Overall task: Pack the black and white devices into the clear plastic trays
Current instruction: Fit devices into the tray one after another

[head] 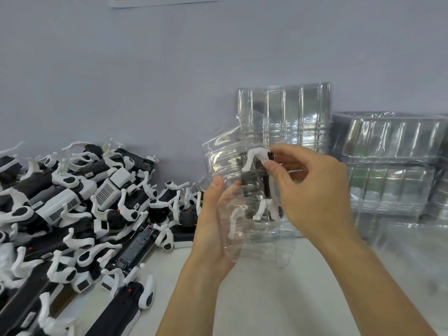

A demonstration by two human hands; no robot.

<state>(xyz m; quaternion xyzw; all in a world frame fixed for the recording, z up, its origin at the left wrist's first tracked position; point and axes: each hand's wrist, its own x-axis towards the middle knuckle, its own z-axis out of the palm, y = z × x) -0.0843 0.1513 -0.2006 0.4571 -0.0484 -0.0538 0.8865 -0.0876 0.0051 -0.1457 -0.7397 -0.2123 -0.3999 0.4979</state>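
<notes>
My left hand (213, 229) holds a clear plastic tray (254, 243) upright above the table, thumb on its front and fingers behind it. Inside the tray sits a black and white device (257, 185) with white curved arms. My right hand (312, 187) pinches the device's upper white arm between thumb and forefinger. A large heap of the same black and white devices (72, 214) covers the left side of the table.
Stacks of clear plastic trays (388, 166) stand at the right against the pale wall, one stack (291, 112) just behind the held tray. The white tabletop (278, 299) shows below my hands.
</notes>
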